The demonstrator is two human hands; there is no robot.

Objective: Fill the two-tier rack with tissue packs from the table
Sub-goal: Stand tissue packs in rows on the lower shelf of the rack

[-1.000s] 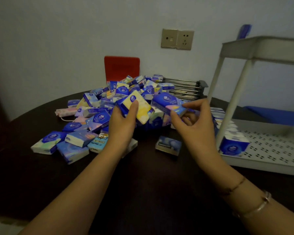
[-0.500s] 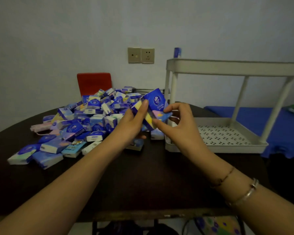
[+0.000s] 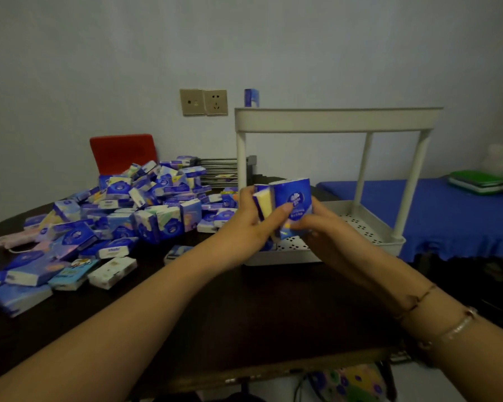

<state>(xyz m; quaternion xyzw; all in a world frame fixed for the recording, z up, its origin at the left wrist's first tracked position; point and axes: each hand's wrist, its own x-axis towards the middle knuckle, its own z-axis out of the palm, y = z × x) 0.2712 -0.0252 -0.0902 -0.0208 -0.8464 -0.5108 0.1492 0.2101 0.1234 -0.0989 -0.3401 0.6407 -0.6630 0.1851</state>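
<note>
A white two-tier rack (image 3: pixel 337 120) stands on the dark table (image 3: pixel 244 314) at the right. My left hand (image 3: pixel 244 227) grips a yellow-and-blue tissue pack (image 3: pixel 263 203), and my right hand (image 3: pixel 317 224) holds a blue tissue pack (image 3: pixel 295 198) pressed against it. Both packs stand upright over the front left corner of the rack's perforated lower tier (image 3: pixel 360 227). A big heap of tissue packs (image 3: pixel 145 204) covers the table's left half. One blue pack (image 3: pixel 251 97) sticks up from the upper tier's back left corner.
A red chair back (image 3: pixel 122 152) rises behind the heap. A wall socket (image 3: pixel 204 102) sits above it. A metal rack (image 3: pixel 218 169) lies behind the packs. To the right a blue-covered surface (image 3: pixel 462 210) holds a green book (image 3: pixel 482 181). The table's front edge is near me.
Both hands carried the two packs rightward from the heap and brought them together, upright, over the rack's lower tier. The view shifted right and back, showing the whole rack.
</note>
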